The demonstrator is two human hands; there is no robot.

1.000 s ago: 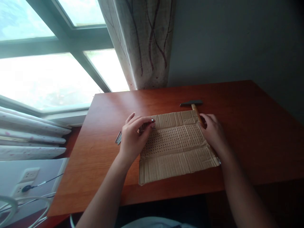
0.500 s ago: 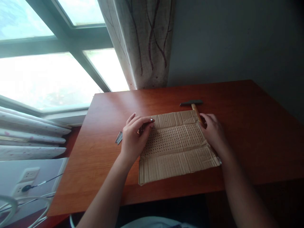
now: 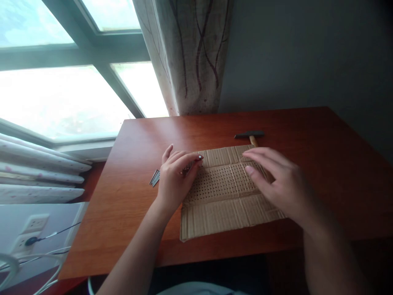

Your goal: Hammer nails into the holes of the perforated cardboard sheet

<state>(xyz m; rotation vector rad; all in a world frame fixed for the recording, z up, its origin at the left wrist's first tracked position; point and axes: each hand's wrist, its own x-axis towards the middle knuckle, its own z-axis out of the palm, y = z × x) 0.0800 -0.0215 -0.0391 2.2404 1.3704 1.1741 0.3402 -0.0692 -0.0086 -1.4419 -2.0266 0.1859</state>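
Note:
My left hand (image 3: 176, 176) pinches a nail (image 3: 200, 157) between thumb and forefinger, its round head showing, over the upper left of a cardboard sheet (image 3: 211, 219). Rows of small holes cover a board (image 3: 224, 178) in the middle of the cardboard. My right hand (image 3: 276, 176) hovers over the right side of that board, fingers and thumb apart with nothing between them. Behind it lies a hammer (image 3: 250, 134); most of its wooden handle is hidden by the hand. Several loose nails (image 3: 155, 177) rest on the table just left of my left hand.
The brown wooden table (image 3: 129, 213) carries everything. A window (image 3: 61, 102) and a patterned curtain (image 3: 196, 61) stand beyond its far left edge. At the lower left, a wall socket (image 3: 27, 237) has a plug and cables (image 3: 52, 268) beside the table.
My right hand has come off the hammer's handle and moved left over the board, its fingers opening. My left hand keeps its pinch on the nail in nearly the same place.

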